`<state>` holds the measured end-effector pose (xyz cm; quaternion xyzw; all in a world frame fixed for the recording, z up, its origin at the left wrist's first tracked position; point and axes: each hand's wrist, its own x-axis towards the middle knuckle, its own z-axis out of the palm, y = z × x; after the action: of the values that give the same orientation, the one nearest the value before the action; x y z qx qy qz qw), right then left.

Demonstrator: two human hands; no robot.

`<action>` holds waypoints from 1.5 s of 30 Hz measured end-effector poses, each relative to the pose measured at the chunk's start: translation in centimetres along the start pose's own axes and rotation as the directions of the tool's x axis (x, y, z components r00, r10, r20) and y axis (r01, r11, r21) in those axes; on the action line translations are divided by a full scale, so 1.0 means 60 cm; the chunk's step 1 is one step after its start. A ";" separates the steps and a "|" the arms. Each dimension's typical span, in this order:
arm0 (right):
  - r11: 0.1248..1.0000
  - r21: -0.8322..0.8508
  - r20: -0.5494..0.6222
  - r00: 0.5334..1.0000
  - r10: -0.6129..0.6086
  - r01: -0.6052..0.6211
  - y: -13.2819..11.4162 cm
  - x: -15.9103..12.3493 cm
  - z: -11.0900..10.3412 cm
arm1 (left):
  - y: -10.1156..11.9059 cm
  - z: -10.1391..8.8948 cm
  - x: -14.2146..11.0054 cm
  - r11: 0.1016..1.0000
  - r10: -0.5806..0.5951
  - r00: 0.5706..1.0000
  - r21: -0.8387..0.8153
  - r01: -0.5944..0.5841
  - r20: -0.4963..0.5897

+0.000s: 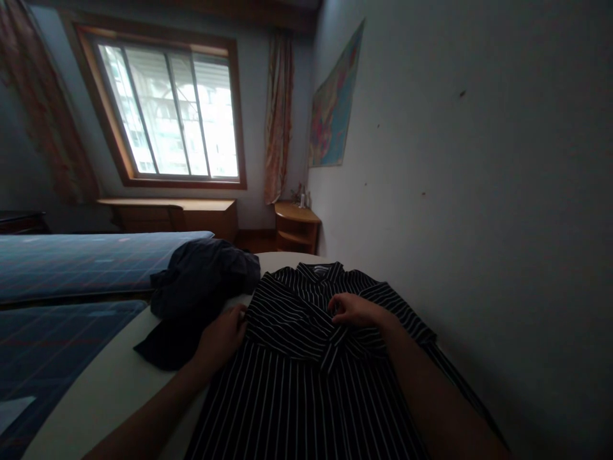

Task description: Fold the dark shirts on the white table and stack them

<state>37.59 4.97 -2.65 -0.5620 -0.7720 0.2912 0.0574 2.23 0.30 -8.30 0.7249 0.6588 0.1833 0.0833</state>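
Striped shirt (pixel 287 396) laid flat on the worktop (pixel 110 377), probably to dodge creases, left hand (pixel 226 332) loosely curled at its side, right hand (pixel 357 311) half-curled over its front, can't tell if the fingers grip anything.

Bright daylight fills a wood-framed window (pixel 167 115) with sliding panes, while the room around it is dim. Patterned curtains (pixel 280 121) hang on both sides. Below stands a low wooden cabinet (pixel 211 220); in the corner, a rounded shelf unit (pixel 297 211) bears a few small items (pixel 302 199). The pale right wall (pixel 502 268) carries a colourful map (pixel 335 105) and scattered dark spots (pixel 462 94). Blue plaid bedding (pixel 86 262) lies at left, beside a pale, curved-edged desk (pixel 115 383).
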 end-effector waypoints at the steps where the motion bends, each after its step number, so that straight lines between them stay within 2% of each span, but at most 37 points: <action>1: 1.000 -0.019 -0.005 1.000 -0.007 0.007 0.002 0.000 0.000 | -0.003 0.002 0.002 1.000 0.001 1.000 -0.028 -0.001 0.004; 6: 0.990 -0.066 -0.076 0.988 -0.133 0.128 0.013 -0.011 -0.001 | -0.018 0.011 0.020 0.993 -0.010 1.000 -0.116 0.012 0.020; 9: 0.962 -0.092 -0.150 0.952 -0.267 0.255 0.013 -0.026 0.005 | -0.017 0.011 0.043 0.991 -0.070 0.997 -0.111 0.073 0.025; 13: 0.911 -0.200 -0.132 0.911 -0.391 0.362 0.008 -0.044 0.027 | 0.001 0.008 0.089 0.991 -0.119 0.992 -0.058 0.121 0.034; 18: 0.903 -0.218 -0.079 0.915 -0.395 0.371 0.009 -0.042 0.046 | 0.035 0.009 0.140 0.997 -0.078 0.996 0.012 0.078 0.043; 25: 0.919 -0.186 -0.179 0.908 -0.379 0.347 0.036 0.006 0.029 | 0.073 0.010 0.187 0.985 -0.056 0.997 0.168 0.047 0.048; 29: 0.914 -0.231 -0.168 0.911 -0.375 0.334 0.054 0.030 0.030 | 0.085 0.017 0.218 0.975 -0.032 0.998 0.222 0.019 0.052; 32: 0.907 -0.217 -0.176 0.900 -0.399 0.360 0.062 0.043 0.029 | 0.093 0.023 0.237 0.969 -0.007 0.999 0.248 -0.006 0.052; 34: 0.910 -0.187 -0.225 0.886 -0.405 0.369 0.068 0.056 0.023 | 0.099 0.025 0.247 0.964 0.013 0.998 0.264 -0.027 0.057; 36: 0.924 -0.182 -0.301 0.876 -0.377 0.336 0.076 0.072 0.013 | 0.102 0.025 0.253 0.958 0.028 0.998 0.283 -0.045 0.063; 38: 0.946 -0.215 -0.386 0.868 -0.312 0.244 0.084 0.092 0.002 | 0.102 0.021 0.257 0.951 0.038 0.997 0.304 -0.057 0.067; 41: 0.966 -0.258 -0.502 0.854 -0.138 0.005 0.095 0.123 -0.017 | 0.098 0.012 0.258 0.939 0.042 0.997 0.340 -0.060 0.061; 45: 0.941 -0.201 -0.603 0.792 0.100 -0.272 0.110 0.161 -0.042 | 0.091 0.006 0.257 0.925 0.029 0.998 0.377 -0.046 0.051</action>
<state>40.66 15.93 -6.28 -0.7002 -0.6900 -0.0024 0.1833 8.41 14.91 -4.28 0.7438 0.6657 0.0385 -0.0468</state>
